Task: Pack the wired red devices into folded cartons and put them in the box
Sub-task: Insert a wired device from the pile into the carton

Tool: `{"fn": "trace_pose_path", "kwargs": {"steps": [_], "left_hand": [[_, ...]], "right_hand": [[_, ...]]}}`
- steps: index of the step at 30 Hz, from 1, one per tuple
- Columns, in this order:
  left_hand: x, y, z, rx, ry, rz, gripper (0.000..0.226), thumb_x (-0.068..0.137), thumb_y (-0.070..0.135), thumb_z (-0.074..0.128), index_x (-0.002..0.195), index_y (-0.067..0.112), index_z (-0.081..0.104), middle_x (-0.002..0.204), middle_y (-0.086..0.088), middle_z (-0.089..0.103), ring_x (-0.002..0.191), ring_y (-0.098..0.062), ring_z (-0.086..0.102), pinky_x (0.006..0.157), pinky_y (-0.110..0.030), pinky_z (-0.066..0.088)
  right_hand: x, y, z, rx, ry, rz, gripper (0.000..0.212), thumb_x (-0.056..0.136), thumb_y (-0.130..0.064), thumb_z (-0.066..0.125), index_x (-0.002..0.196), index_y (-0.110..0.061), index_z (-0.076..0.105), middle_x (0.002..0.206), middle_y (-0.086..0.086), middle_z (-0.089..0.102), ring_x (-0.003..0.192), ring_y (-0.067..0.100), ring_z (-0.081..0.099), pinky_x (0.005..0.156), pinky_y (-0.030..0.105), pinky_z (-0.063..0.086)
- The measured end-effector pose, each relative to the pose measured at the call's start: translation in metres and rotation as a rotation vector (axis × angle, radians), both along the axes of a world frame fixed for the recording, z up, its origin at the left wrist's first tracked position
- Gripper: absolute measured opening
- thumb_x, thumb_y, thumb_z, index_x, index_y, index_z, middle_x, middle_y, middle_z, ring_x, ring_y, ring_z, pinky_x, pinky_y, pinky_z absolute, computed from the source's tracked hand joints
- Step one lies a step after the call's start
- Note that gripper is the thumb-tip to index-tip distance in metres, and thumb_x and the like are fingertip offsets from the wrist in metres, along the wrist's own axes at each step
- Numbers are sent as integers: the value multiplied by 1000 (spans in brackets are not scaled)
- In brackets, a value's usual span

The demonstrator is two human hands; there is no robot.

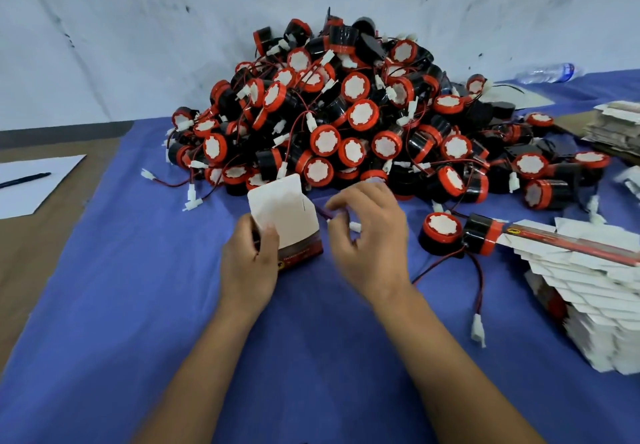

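- We see the left hand [250, 253] just left of frame centre, fingers and thumb wrapped round a small carton [287, 222]; its white top flap stands up, so it is not closed yet.
- The right hand [367, 232] sits just right of the carton, fingers loosely curled; they seem to pinch a thin wire [323, 213] with a white plug [355, 226] below the fingertips, though blur stops us being sure.
- We judge a device is going in or its lead is being tucked; we cannot see inside the carton.
- A big pile of red devices [363, 121] fills the upper centre, so most of the job is left.
- Two loose devices [441, 236] lie right of the hands on the blue cloth [138, 305].
- A stack of flat cartons [588, 305] waits at the right edge, unfolded.
- The box for finished cartons is not in frame, and we see no packed cartons.
- Paper with a pen [24, 180] lies at the left edge.
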State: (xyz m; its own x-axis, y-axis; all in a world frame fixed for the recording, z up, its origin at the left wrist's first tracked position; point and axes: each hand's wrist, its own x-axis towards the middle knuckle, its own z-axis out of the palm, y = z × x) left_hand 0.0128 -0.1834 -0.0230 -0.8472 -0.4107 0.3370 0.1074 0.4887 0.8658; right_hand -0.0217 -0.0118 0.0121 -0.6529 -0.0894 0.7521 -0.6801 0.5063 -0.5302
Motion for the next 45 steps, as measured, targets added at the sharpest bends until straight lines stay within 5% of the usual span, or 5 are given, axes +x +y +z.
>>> {"fn": "trace_pose_path", "kwargs": {"steps": [15,23,32,39,45], "left_hand": [[-1,17,5,-208,1,-80,19,91,47,50,105,36,56,94,25,60,88,2,57,66,-9,38],[0,11,1,-208,3,-5,24,99,40,57,109,19,62,98,7,67,90,-16,61,62,-17,38],[4,6,5,-196,-52,67,29,99,52,53,106,25,61,83,14,64,76,-1,60,62,-23,44],[9,2,5,-163,-72,-101,21,81,5,72,91,22,65,71,14,64,76,6,64,67,-2,46],[6,3,7,-150,-72,-9,23,87,31,54,93,12,64,77,8,65,71,-17,61,68,-42,53]], "right_hand": [[-66,59,15,594,-543,-769,49,90,-11,60,137,-18,48,133,21,41,125,41,40,101,51,38],[-31,28,20,340,-379,-387,59,81,-78,62,100,-23,53,84,-5,60,81,22,60,65,36,47],[9,5,38,-187,-60,195,37,88,-43,70,92,-9,56,85,1,61,77,19,58,67,36,48],[20,-32,38,338,-282,395,55,86,-35,79,120,-9,45,117,4,39,105,20,44,94,32,46],[16,-24,37,483,-190,234,42,88,-26,76,118,-9,52,119,4,53,106,22,45,94,37,43]]}}
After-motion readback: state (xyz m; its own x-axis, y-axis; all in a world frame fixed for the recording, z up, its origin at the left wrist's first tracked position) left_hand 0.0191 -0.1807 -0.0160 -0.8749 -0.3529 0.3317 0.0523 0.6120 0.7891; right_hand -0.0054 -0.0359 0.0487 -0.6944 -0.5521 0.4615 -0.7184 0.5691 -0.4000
